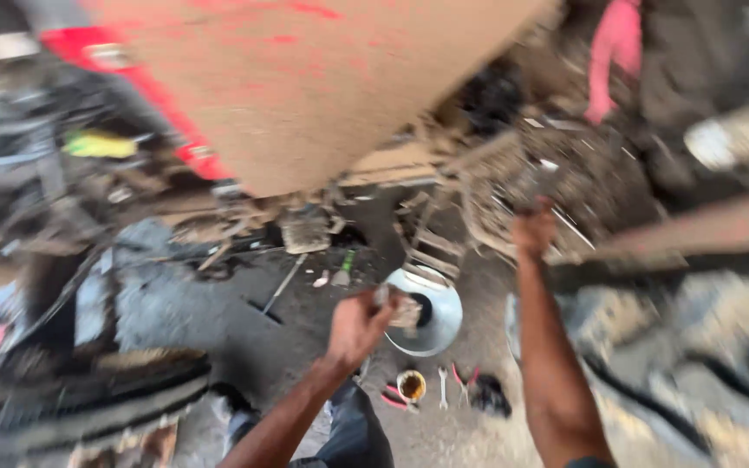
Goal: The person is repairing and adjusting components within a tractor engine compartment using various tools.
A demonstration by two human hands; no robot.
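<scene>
On a grimy workshop floor, the left hand (359, 328), arm raised, fingers curled around a small blurred part (402, 310), hovers above a metal bowl (437, 325); the right hand (534, 229) reaches up, fingers closed on machinery (513, 186).

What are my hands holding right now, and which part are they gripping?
The left hand is closed around a small pale object, too blurred to identify or tell which part. The right hand grips the dirty machinery above; the exact part is unclear.
</scene>
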